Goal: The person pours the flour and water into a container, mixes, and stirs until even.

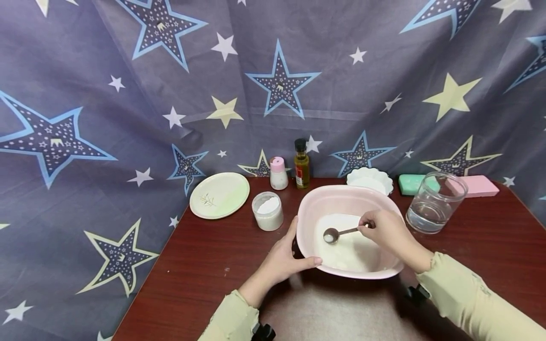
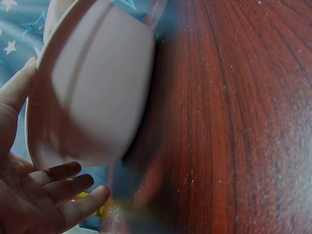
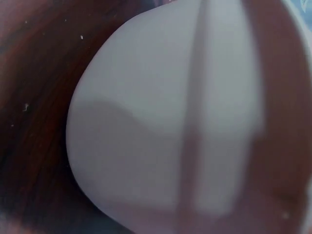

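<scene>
A pale pink basin (image 1: 304, 222) stands on the table with a white layer (image 1: 341, 253) in its bottom; whether powder or liquid, I cannot tell. My left hand (image 1: 277, 258) rests against the basin's near left corner, thumb at the rim and fingers spread along the outside. In the left wrist view its fingers (image 2: 73, 209) look mostly straight beside the basin wall (image 2: 97, 87). My right hand (image 1: 390, 234) reaches over the right rim and pinches the handle of a small metal measuring spoon (image 1: 332, 235). A little white shows in its bowl, held over the layer. The right wrist view shows only the basin's outside (image 3: 136, 117).
Behind the basin stand a jar of white powder (image 1: 268, 213), a pink-capped shaker (image 1: 278, 175), an oil bottle (image 1: 302, 166) and a scalloped white dish (image 1: 370, 180). A plate (image 1: 219, 196) leans at left. At right are a water glass (image 1: 431, 213), a green block (image 1: 409, 184) and a pink block (image 1: 482, 186).
</scene>
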Demonstrator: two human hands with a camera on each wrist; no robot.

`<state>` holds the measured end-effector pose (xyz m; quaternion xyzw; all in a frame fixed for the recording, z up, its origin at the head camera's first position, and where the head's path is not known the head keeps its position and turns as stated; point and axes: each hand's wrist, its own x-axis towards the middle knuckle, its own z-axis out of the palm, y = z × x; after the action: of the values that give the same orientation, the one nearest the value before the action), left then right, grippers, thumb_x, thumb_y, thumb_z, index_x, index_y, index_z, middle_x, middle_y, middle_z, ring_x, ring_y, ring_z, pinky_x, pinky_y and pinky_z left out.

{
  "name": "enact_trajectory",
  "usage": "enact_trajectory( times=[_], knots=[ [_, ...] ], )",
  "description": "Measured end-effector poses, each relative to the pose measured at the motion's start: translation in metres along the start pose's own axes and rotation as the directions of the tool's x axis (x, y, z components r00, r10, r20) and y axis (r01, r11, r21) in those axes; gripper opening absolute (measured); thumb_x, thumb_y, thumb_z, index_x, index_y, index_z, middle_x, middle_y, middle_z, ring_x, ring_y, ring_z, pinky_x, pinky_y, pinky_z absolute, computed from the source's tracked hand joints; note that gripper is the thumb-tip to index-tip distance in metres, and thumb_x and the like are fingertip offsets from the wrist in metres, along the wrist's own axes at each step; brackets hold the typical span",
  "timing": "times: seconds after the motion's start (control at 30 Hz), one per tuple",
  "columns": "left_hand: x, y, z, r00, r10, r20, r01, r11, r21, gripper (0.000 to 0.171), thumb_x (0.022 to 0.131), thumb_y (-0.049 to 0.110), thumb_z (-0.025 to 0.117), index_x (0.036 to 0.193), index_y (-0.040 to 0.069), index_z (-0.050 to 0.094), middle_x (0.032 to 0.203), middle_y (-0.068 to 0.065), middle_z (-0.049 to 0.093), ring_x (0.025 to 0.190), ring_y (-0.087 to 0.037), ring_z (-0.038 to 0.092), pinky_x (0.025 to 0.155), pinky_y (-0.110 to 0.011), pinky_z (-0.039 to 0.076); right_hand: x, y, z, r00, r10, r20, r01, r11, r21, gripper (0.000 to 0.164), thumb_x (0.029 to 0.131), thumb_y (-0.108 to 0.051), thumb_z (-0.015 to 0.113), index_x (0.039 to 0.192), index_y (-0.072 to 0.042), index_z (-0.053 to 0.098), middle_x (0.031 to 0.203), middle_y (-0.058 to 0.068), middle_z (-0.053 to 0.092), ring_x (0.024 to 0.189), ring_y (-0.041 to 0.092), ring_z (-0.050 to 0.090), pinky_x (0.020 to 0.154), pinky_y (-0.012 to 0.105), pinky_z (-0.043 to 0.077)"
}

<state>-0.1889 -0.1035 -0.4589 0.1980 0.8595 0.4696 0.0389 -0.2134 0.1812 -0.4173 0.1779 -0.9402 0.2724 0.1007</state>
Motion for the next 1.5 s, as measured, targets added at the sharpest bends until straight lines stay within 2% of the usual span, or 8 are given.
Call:
enact_trajectory(
  times=[0.13,0.33,0.47,0.63,0.83,1.13,1.3,1.5],
  knots=[
    [-0.001,0.0,0.0,1.0,-0.005,0.002,0.005,1.0,-0.008,0.113,0.074,0.046,0.083,0.157,0.012,0.014,0.153,-0.011,0.036,0.118,-0.02,0.053,0.083,-0.039,0.052,0.005,0.001,0.0,0.999,0.03,-0.022,-0.03,0.999,-0.041,0.008,0.078,-0.006,0.069,0.071,-0.011,0.068,0.06,-0.008,0.055,0.057,0.01,0.046,0.058,0.033,0.038],
    [-0.001,0.0,0.0,1.0,-0.014,0.006,0.014,1.0,-0.011,0.113,0.074,0.047,0.083,0.158,0.014,0.014,0.153,-0.011,0.036,0.121,-0.019,0.051,0.083,-0.037,0.052,0.006,0.008,-0.008,0.995,0.072,-0.069,-0.08,0.991,-0.111,0.005,0.08,-0.007,0.07,0.076,-0.009,0.071,0.069,-0.001,0.065,0.062,0.023,0.057,0.059,0.043,0.043],
    [0.0,0.0,0.0,1.0,-0.011,0.008,0.011,1.0,-0.02,0.114,0.074,0.046,0.083,0.158,0.014,0.014,0.153,-0.011,0.036,0.122,-0.019,0.051,0.084,-0.038,0.052,0.003,0.014,-0.016,0.995,0.058,-0.082,-0.07,0.986,-0.148,0.005,0.08,-0.007,0.071,0.075,-0.009,0.071,0.069,0.001,0.066,0.061,0.027,0.061,0.057,0.045,0.044],
    [0.001,0.0,0.0,1.0,-0.003,0.005,0.004,1.0,-0.029,0.113,0.074,0.045,0.083,0.158,0.013,0.014,0.153,-0.011,0.035,0.121,-0.019,0.051,0.085,-0.042,0.052,-0.003,0.017,-0.03,0.999,0.001,-0.043,-0.008,0.988,-0.154,0.005,0.079,-0.006,0.074,0.076,-0.01,0.073,0.068,-0.003,0.066,0.061,0.019,0.059,0.056,0.041,0.044],
    [0.001,-0.002,0.0,1.0,-0.009,0.007,0.01,1.0,-0.028,0.114,0.073,0.045,0.084,0.158,0.013,0.014,0.153,-0.011,0.036,0.12,-0.019,0.052,0.086,-0.042,0.052,-0.012,0.013,-0.046,0.998,-0.024,0.053,0.032,0.986,-0.163,0.011,0.078,-0.006,0.079,0.076,-0.015,0.074,0.071,-0.006,0.068,0.066,0.014,0.062,0.061,0.038,0.049],
    [0.001,-0.003,0.001,1.0,-0.013,0.006,0.014,0.999,-0.039,0.114,0.073,0.044,0.084,0.158,0.012,0.014,0.152,-0.011,0.038,0.12,-0.018,0.052,0.087,-0.043,0.052,-0.027,0.01,-0.055,0.978,-0.063,0.199,0.094,0.984,-0.152,0.016,0.074,-0.01,0.083,0.073,-0.023,0.073,0.069,-0.017,0.064,0.063,0.002,0.052,0.059,0.029,0.046],
    [0.001,-0.003,0.0,1.0,-0.023,0.006,0.024,0.999,-0.029,0.114,0.073,0.045,0.083,0.158,0.015,0.013,0.151,-0.012,0.039,0.119,-0.018,0.052,0.087,-0.042,0.052,-0.031,0.006,-0.05,0.973,-0.088,0.214,0.112,0.988,-0.105,0.014,0.075,-0.013,0.083,0.073,-0.024,0.074,0.069,-0.019,0.064,0.063,0.0,0.051,0.059,0.028,0.045],
    [0.001,-0.002,0.001,1.0,-0.026,0.008,0.026,0.999,-0.034,0.114,0.073,0.045,0.084,0.158,0.013,0.014,0.15,-0.013,0.039,0.12,-0.019,0.053,0.087,-0.042,0.052,-0.029,-0.004,-0.033,0.977,-0.15,0.151,0.163,0.984,-0.071,0.012,0.075,-0.015,0.083,0.071,-0.022,0.074,0.068,-0.018,0.064,0.061,-0.001,0.052,0.058,0.027,0.045]
  ],
)
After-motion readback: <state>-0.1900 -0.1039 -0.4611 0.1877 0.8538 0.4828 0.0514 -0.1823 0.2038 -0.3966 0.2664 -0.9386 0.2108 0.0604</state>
